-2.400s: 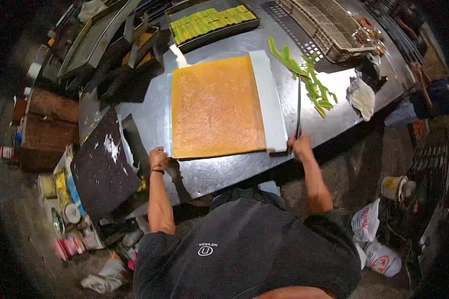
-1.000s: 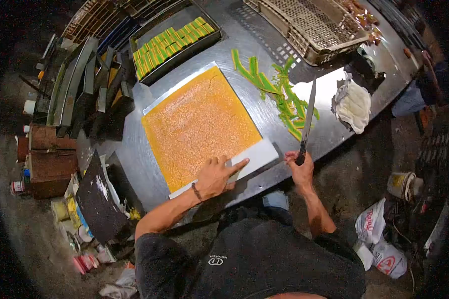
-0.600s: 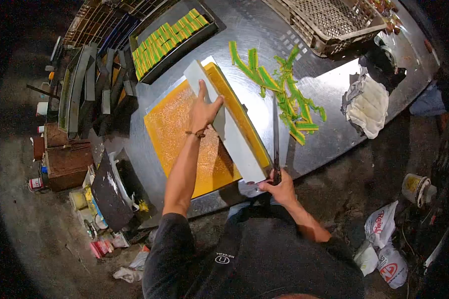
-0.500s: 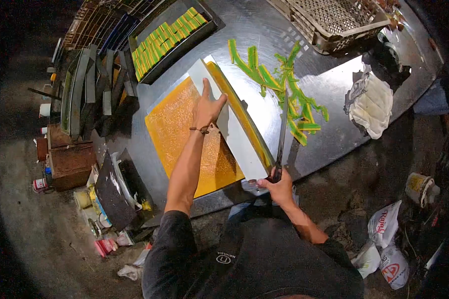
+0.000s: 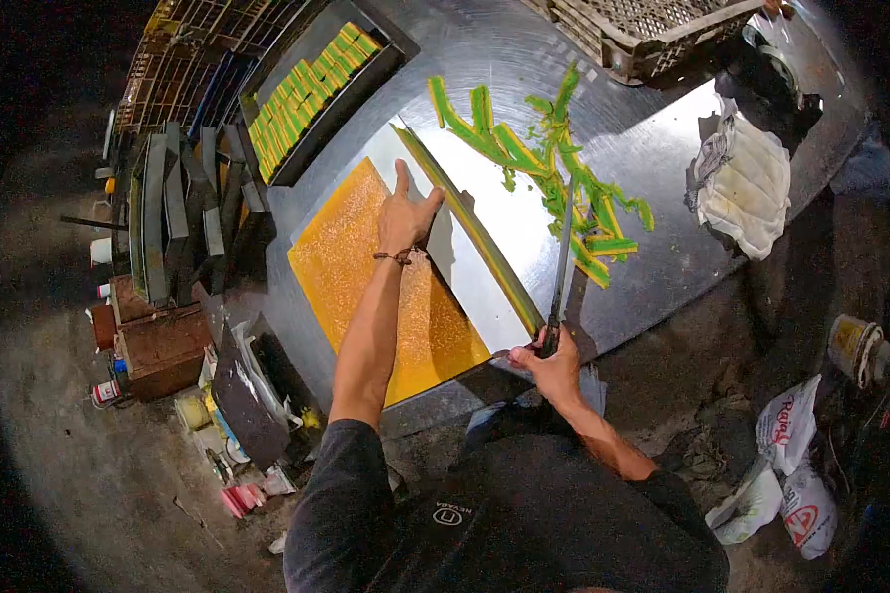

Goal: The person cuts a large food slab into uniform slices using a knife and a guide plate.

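Observation:
A large flat slab of cake with a yellow-brown top lies on the metal table. Across its right part rests a long white straight-edged board, and a narrow yellow-green edge of cake shows along the board's right side. My left hand presses on the board, thumb and forefinger spread apart. In my right hand is the handle of a long knife, its blade pointing away from me, just right of the cake edge. Green and yellow cake trimmings lie in a loose heap beyond the blade.
A dark tray of green-and-yellow cake pieces stands at the far left of the table. Plastic crates sit at the back, and a folded white cloth lies at right. Several metal pans stand left of the table.
The camera view has shifted slightly. The strip of cake showing beside the board looks narrower. Both hands keep nearly the same places, the left on the board and the right on the knife.

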`<state>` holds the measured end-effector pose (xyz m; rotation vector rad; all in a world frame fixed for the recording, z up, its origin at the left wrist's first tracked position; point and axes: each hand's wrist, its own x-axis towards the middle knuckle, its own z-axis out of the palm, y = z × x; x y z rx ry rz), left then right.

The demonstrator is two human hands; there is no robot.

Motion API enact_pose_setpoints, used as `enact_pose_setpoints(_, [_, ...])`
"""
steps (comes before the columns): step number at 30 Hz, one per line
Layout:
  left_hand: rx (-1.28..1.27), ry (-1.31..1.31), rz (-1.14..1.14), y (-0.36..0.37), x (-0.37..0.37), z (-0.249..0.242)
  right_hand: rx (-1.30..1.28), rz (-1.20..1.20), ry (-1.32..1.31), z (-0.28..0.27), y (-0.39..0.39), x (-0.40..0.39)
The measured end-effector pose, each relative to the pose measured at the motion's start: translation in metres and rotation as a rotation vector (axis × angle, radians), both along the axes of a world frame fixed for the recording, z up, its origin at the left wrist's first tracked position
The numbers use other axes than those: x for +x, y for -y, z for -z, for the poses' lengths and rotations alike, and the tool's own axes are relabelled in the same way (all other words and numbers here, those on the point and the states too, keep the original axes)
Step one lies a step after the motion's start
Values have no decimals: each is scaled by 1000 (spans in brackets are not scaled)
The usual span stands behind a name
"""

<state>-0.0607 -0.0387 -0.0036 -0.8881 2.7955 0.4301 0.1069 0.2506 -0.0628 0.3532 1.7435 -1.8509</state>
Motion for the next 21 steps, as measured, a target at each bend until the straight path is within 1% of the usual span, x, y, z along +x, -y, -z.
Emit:
enact_pose_setpoints(1, [-5,12,0,0,0,0,1,4,4,0,0,-1])
enact_pose_setpoints(3, [-9,32,3,3,2,4,88,-28,-41,-3,-1,-2])
enact_pose_setpoints(5, [0,-32,35,5,2,7,89,-11,-43,-7,-1,-4])
enact_pose_setpoints(9, [30,51,15,3,2,6,60,-20,-11,-7,0,-2])
enact_pose_setpoints(11, [52,61,-15,7,-1,8,91,-26,-31,-10,0,-2])
enact_pose_setpoints(13, [73,38,6,12,0,14,-89,50,118,-8,2,-1])
enact_pose_setpoints(15, [26,29,35,11,0,13,-79,37,119,-6,1,-1])
enact_pose_setpoints(16, [7,70,26,10,-1,12,-73,16,113,-4,1,-1])
enact_pose_setpoints(19, [57,52,27,7,1,7,-72,5,117,-3,2,4])
enact_pose_setpoints(21, [33,22,61,9,0,10,-80,10,111,2,4,6])
